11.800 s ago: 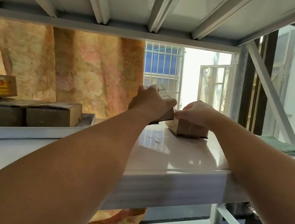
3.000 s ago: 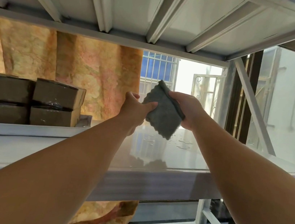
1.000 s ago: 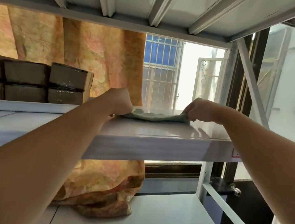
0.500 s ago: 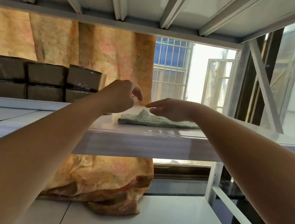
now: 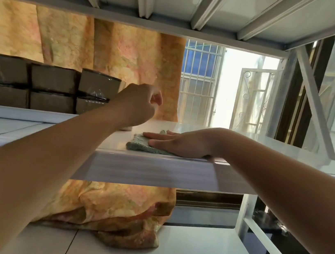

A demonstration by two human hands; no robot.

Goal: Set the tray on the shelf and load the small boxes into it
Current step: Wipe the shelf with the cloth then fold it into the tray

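Cardboard boxes look light and stiff; I'd grip their sides. Right hand flat on cloth, left hand loosely curled, empty.

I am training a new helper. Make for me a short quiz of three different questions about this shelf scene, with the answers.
1. True or false: the right hand lies flat on the grey-green cloth.
2. How many brown cardboard boxes show their fronts in the white tray? A) three B) six C) nine
3. Fill in: the left hand is raised and holds ____.

Key: 1 true; 2 B; 3 nothing. The cloth lies near the front edge of the glossy white shelf.
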